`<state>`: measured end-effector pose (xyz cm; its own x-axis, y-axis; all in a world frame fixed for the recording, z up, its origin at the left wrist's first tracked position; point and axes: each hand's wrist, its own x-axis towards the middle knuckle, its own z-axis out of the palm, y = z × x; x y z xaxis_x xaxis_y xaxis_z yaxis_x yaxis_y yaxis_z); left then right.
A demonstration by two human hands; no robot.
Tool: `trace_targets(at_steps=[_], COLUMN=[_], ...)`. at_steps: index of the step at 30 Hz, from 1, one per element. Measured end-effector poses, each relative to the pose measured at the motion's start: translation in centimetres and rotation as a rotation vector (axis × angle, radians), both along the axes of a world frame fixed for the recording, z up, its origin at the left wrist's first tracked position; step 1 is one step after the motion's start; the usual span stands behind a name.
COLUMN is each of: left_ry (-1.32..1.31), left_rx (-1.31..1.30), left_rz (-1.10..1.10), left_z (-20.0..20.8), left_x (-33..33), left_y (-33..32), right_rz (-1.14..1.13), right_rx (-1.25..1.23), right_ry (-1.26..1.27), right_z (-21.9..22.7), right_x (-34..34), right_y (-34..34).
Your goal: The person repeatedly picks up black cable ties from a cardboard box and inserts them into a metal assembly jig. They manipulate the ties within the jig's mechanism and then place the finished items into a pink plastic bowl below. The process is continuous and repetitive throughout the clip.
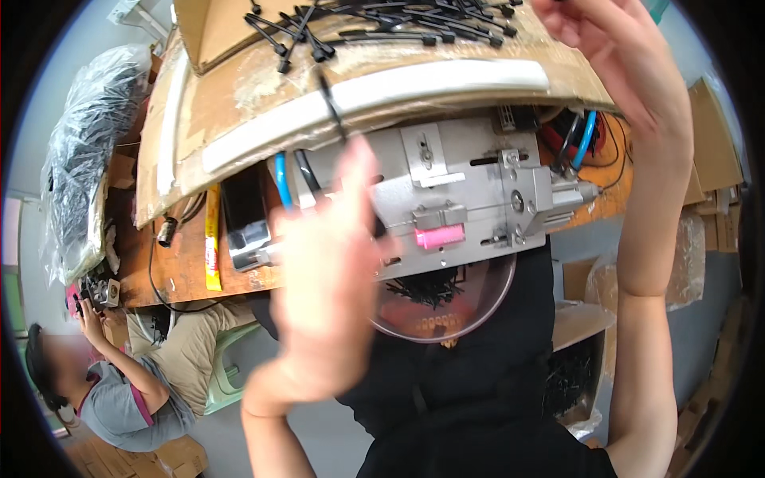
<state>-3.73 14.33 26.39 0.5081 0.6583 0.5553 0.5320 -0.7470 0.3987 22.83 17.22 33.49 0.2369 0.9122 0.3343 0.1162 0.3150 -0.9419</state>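
My left hand [331, 263], smeared by motion, is raised over the left part of a grey metal fixture [402, 211]. From its fingertips a thin black plastic stick [330, 103] points up across the cardboard edge. At the top right, my right hand [602, 48] is bent with its fingers closing together near the picture's edge; a dark bit shows at the fingertips, too cut off to name. Between the hands, a pile of black sticks with block-like heads [414, 24] lies on the cardboard [263, 99]. On the fixture sits a bright pink block [440, 236] beside a small metal clamp.
A clear round bowl [486, 299] with black pieces sits below the fixture. On the wooden bench [159, 271] lie a yellow packet [213, 239] and cables. A white foam strip [382, 88] edges the cardboard. Another person [119, 390] sits working at the left. Boxes stand at the right.
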Motion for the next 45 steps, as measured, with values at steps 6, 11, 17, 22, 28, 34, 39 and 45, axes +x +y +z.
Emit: trace_targets(at_steps=[6,11,17,22,28,34,39,45], left_ry=[0.26,0.316,0.339,0.403,0.293,0.128,-0.042,-0.038], left_rx=[-0.08,-0.051,-0.036,-0.082,-0.276,-0.142,-0.034,0.116], left_rz=[0.027,0.013,-0.001,-0.08,-0.142,-0.022,0.136,0.189], left_z=[-8.4,-8.4,-9.0,-6.0,-3.8,-2.2,-0.8,1.2], left_x=[3.2,4.3,2.7,2.4,0.1,-2.1,-2.1,-1.4], left_y=[-7.0,-6.7,-6.1,-5.9,-7.8,-4.4,-0.6,6.0], right_rz=[0.264,0.059,-0.139,-0.061,-0.016,-0.01,-0.065,-0.032], right_rx=[0.131,0.227,0.195,0.135,0.091,0.073,0.11,0.098], right_ry=[0.073,-0.251,-0.366,-0.701,-0.801,-0.777,-0.738,-0.755], right_z=[-1.8,-2.8,-8.5,-13.8,-16.5,-16.1,-16.4,-16.5], right_x=[1.0,0.9,-5.5,-7.3,-9.2,-9.6,-9.7,-10.1], right_y=[-5.0,-8.8,-12.0,-14.4,-13.3,-13.1,-13.4,-12.7])
